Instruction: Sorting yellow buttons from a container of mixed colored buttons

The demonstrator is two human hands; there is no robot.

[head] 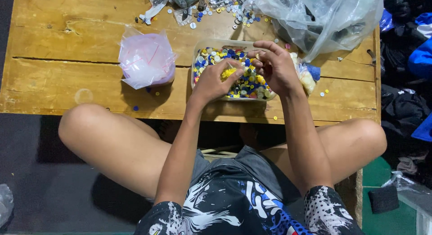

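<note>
Clear tray of coloured buttons (234, 88): near wooden table's front edge (90, 111), bare boards leftward. Left hand (216, 82) pinches yellow buttons (228, 73) above it; right hand (274, 66) curled alongside, contents indiscernible.

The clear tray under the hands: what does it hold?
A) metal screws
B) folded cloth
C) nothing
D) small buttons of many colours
D: the clear tray on the wooden table is full of small round buttons, blue, yellow and white.
</note>
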